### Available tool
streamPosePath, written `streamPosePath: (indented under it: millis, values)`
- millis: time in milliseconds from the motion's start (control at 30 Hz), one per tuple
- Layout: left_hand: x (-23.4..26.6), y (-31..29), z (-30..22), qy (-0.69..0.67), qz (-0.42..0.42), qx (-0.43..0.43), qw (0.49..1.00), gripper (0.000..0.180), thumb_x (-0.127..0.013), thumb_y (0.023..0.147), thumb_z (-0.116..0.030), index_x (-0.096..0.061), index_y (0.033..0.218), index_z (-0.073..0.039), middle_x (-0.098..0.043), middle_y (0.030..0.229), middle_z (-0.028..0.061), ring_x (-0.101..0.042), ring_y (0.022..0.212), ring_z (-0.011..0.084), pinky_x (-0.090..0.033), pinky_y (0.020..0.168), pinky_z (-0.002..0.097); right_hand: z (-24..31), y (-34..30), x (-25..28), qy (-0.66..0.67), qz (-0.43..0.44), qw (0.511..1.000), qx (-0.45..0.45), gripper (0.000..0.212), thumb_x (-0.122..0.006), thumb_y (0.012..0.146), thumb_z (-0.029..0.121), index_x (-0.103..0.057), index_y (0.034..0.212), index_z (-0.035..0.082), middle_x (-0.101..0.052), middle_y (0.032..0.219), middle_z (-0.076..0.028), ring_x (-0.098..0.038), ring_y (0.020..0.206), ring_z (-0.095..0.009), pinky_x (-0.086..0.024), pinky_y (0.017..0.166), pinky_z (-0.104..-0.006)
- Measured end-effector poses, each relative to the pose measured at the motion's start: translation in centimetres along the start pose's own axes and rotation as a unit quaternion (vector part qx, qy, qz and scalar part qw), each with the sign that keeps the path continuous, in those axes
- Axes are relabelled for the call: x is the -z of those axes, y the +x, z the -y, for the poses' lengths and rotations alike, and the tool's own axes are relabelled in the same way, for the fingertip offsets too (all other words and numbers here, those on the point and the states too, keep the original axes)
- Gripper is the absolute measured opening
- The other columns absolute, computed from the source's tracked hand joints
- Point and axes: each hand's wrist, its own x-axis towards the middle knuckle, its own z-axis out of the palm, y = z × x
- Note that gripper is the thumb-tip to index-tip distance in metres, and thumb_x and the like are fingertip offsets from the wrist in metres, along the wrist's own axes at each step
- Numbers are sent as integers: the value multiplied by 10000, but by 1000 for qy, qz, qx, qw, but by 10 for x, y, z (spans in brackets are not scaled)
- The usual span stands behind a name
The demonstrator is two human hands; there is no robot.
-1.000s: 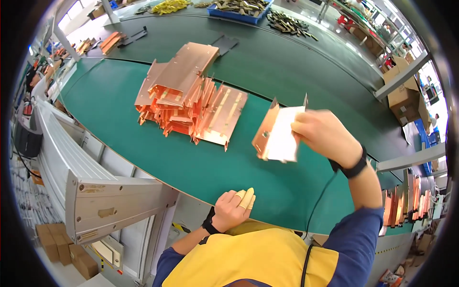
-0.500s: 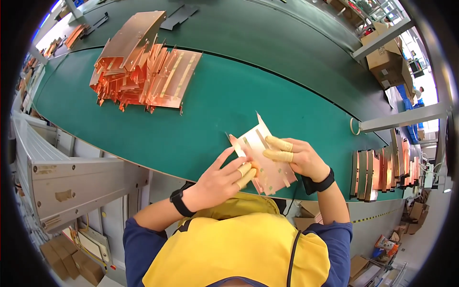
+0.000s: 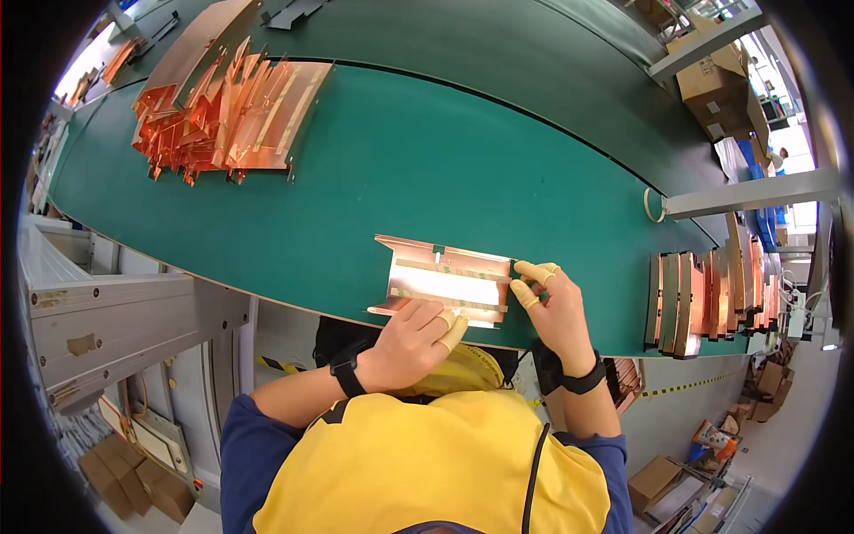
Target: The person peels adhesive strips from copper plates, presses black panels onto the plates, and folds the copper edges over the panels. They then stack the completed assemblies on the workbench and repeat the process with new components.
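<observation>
A bent copper sheet panel [image 3: 449,285] lies near the table's front edge, its raised flanges along the sides and pale strips running lengthwise across it. My left hand [image 3: 414,335] is closed at its near edge, with the covered fingertips on the rim; the thumb is hidden. At the panel's right end is my right hand [image 3: 553,307], fingers apart and tips close to or touching that edge. Yellowish finger cots cover some fingertips of both hands.
A heap of copper panels [image 3: 267,120] sits at the far left on the green mat [image 3: 427,169]. More panels stand in a row [image 3: 703,298] at the right. A grey metal post [image 3: 752,194] juts in beside a tape ring [image 3: 654,205]. Cardboard boxes [image 3: 716,89] are at the back right.
The panel has gone from tilted in both hands to lying lengthwise on the mat. My right hand has come off its face to its right end; my left stays at the near edge.
</observation>
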Motion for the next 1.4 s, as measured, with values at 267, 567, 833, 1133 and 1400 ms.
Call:
streamPosePath:
  millis: [267, 567, 833, 1133, 1400]
  values:
    - [-11, -13, -5, 32, -41, -69, 996, 367, -650, 619, -37, -683, 974, 52, -581, 953, 93, -571, 903, 244, -533, 775, 380, -10, 1, 5, 77, 42, 995, -49, 105, -726, 806, 70, -678, 881, 14, -644, 771, -34, -563, 653, -97, -452, 585, -246]
    - [-8, -6, 1, 12, -27, -63, 998, 376, -649, 615, -37, -684, 980, 50, -587, 963, 97, -570, 906, 241, -533, 773, 378, 30, -30, 38, 322, 131, 935, 69, 100, -707, 721, 58, -636, 753, -5, -631, 686, -39, -572, 606, -126, -451, 555, -250]
    - [-15, -16, 13, 24, -49, -86, 995, 369, -647, 606, -16, -686, 966, 53, -591, 954, 92, -569, 890, 231, -532, 768, 353, -12, -55, 37, -166, 45, 985, -3, 78, -736, 762, 38, -697, 829, 28, -630, 701, -47, -545, 574, -128, -445, 546, -256]
    - [-16, -25, 18, 39, -55, -93, 993, 358, -629, 634, -37, -692, 979, 29, -590, 948, 81, -568, 901, 225, -526, 780, 344, -8, -32, -23, 133, 34, 977, -161, 87, -722, 804, 77, -688, 858, 19, -647, 698, -14, -515, 574, -63, -440, 545, -218]
    - [-15, -25, 20, 40, -49, -114, 991, 371, -618, 633, -57, -694, 987, 22, -584, 940, 70, -569, 910, 224, -526, 792, 347, -9, -34, -30, 187, 25, 962, -197, 96, -719, 806, 80, -678, 844, 3, -645, 700, 5, -496, 566, -29, -416, 525, -190]
